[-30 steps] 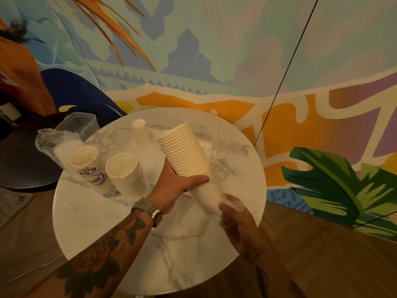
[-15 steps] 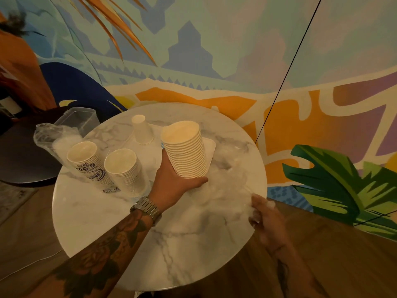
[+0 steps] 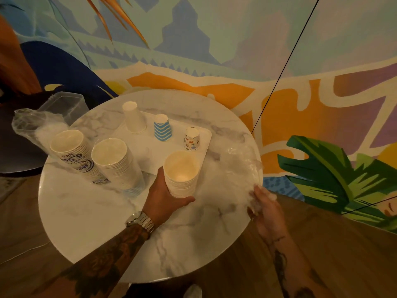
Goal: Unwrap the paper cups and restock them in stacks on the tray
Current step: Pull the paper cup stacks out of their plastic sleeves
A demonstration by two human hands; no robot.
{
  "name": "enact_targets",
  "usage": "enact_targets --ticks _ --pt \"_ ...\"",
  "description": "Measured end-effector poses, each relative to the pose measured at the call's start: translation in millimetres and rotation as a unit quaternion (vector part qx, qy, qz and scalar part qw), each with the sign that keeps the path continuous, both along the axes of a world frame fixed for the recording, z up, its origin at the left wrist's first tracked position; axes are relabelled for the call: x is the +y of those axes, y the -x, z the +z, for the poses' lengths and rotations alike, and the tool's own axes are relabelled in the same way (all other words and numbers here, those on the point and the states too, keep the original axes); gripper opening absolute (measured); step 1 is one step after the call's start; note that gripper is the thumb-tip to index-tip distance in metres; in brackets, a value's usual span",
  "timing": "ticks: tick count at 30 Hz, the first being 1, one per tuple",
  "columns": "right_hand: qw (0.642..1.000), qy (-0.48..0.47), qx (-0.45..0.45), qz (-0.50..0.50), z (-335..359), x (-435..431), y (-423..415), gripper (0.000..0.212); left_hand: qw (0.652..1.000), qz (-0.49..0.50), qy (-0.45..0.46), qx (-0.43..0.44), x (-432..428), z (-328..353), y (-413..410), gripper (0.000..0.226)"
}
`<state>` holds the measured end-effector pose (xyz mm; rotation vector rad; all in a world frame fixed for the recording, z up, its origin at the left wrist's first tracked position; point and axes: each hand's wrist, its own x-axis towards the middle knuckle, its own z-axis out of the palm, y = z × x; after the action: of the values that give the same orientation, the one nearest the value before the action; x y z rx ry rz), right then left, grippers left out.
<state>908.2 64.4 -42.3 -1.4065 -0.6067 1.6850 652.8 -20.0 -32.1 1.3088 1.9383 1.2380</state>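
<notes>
From the head camera, looking down: the left hand (image 3: 163,196) holds a bare stack of plain cream paper cups (image 3: 181,175), mouths up, its fingers (image 3: 185,200) wrapped around the lower part, just above the round white marble counter (image 3: 107,233) and at the near edge of the flat white rectangular tray (image 3: 204,143). The right hand (image 3: 265,208) sits at the counter's right rim, fingers pinched on the clear plastic wrapper (image 3: 242,162), which trails loose across the marble beside the stack.

Three single upturned cups stand on the tray: a plain white cup (image 3: 133,120), a blue-and-white zigzag cup (image 3: 162,127) and a small cup with coloured prints (image 3: 191,139). Left of the tray, off it, two more stacks stand tilted: a stack still in printed wrapping (image 3: 72,153) and a white stack in clear wrap (image 3: 115,163). A crumpled clear bag (image 3: 28,127) and a clear plastic tub (image 3: 64,105) lie at the far-left edge.

The risks, as I judge them: the held stack is gripped low, so a tilt on set-down could fan out the top cups; the trailing wrapper could snag the printed cup if pulled across the tray; the leaning wrapped stacks could topple if nudged.
</notes>
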Motion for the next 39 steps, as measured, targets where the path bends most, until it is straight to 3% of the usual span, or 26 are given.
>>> enact_targets --ticks 8,12,16,20,24,31,39 --pt "0.999 -0.04 0.021 0.014 10.2 15.1 27.7 0.034 1.0 -0.001 0.011 -0.012 -6.1 -5.7 2.1 0.108" --pt "0.997 -0.064 0.028 -0.045 5.0 23.9 42.4 0.034 0.999 -0.009 0.021 -0.041 -10.4 -10.1 4.4 0.112" --pt "0.992 -0.066 -0.108 -0.024 -19.8 27.0 51.7 0.033 0.998 -0.009 0.034 -0.06 -14.8 -16.1 7.0 0.113" --pt "0.968 -0.062 -0.232 0.069 -38.2 20.0 57.2 0.058 0.997 -0.009 0.044 -0.062 -17.7 -20.2 9.3 0.111" --pt "0.937 -0.059 -0.304 0.163 -45.6 12.2 59.8 0.082 0.997 -0.005 0.052 -0.055 -18.8 -22.2 10.2 0.101" --pt "0.899 -0.033 -0.356 0.252 -42.9 -6.0 46.2 0.089 0.997 0.002 0.057 -0.06 -16.9 -23.4 8.6 0.094" --pt "0.869 -0.029 -0.374 0.322 -42.8 -49.1 42.9 0.026 0.993 0.0 0.091 -0.077 -27.0 -26.8 8.5 0.097"
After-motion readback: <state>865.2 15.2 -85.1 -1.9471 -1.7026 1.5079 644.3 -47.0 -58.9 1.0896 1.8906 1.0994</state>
